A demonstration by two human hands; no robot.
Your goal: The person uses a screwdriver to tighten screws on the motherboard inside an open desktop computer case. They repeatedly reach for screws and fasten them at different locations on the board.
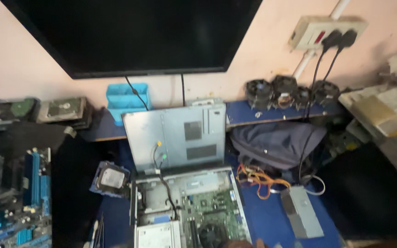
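Open desktop computer case (187,206) on blue table (272,220), side panel (175,138) propped behind. Hands barely in view at bottom edge; grip state cannot be told. Advisable: steady chassis, avoid cables.

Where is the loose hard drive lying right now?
In the head view, the hard drive lies left of centre on the blue bench, just left of the open computer case and right of the motherboard.
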